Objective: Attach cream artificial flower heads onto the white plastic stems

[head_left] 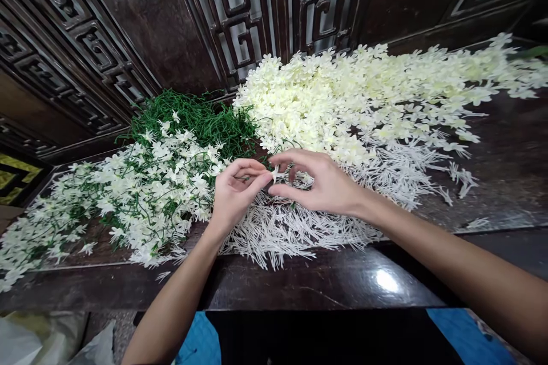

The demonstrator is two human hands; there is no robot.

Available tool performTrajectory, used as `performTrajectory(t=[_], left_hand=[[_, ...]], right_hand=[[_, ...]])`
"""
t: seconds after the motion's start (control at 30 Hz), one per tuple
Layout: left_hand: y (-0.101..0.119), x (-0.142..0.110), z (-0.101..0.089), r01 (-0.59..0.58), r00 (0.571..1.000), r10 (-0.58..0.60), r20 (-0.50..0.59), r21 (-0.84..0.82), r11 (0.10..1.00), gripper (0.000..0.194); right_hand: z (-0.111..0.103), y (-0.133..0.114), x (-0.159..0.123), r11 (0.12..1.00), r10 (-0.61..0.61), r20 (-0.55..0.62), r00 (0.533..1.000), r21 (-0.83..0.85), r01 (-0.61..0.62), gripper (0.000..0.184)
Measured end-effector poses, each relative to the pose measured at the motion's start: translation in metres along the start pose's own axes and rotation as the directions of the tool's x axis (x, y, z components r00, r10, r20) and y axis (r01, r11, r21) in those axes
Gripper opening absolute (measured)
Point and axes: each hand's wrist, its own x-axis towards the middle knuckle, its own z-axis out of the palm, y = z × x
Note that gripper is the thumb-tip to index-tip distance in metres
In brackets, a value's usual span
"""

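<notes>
My left hand (235, 191) is closed, with thumb and fingertips pinched on a small white artificial flower (276, 173). My right hand (319, 181) curves around the flower's other side, its thumb and index finger apart. Whether a fingertip of it touches the flower I cannot tell. Under both hands lies a heap of thin white stamen pieces (282, 231). Behind my right hand spreads a large pile of cream-white petal pieces (299, 100). Green plastic stems (192, 117) lie tangled beyond my left hand. White flowers on green stems (158, 188) are heaped to the left.
All the piles rest on a dark wooden bench seat (505, 159) with a glossy front edge (325, 282). A carved wooden backrest (171, 17) rises behind them. A few loose stamen pieces (464, 179) lie at the right. Pale bags (38, 336) are at the lower left.
</notes>
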Motion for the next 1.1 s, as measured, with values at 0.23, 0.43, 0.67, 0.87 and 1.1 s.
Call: performTrajectory(t=[0.23,0.43,0.67,0.87,1.1], left_hand=[[0.000,-0.001,0.000,-0.021,0.999,0.021,-0.035,0.025,0.999,0.011],[0.003,0.000,-0.007,0.000,0.993,0.039,0.111,-0.335,0.942,0.021],[0.015,-0.003,-0.013,0.207,0.922,0.048,0.384,-0.594,0.778,0.027],[0.008,-0.001,-0.010,0.216,0.927,-0.014,0.374,-0.506,0.835,0.022],[0.003,0.001,-0.006,0.193,0.968,-0.142,0.206,-0.256,0.947,0.010]], right_hand=[[-0.001,0.002,0.002,0.996,-0.068,-0.057,0.996,0.050,0.071,0.014],[-0.003,0.003,0.001,0.964,0.182,0.015,0.983,0.196,-0.181,0.016],[-0.008,0.001,0.006,0.812,0.129,0.175,0.976,0.546,-0.205,0.016],[-0.007,0.001,0.006,0.745,0.099,0.275,0.956,0.617,-0.254,0.014],[-0.006,0.004,0.006,0.764,0.145,0.131,0.981,0.614,-0.195,0.015]])
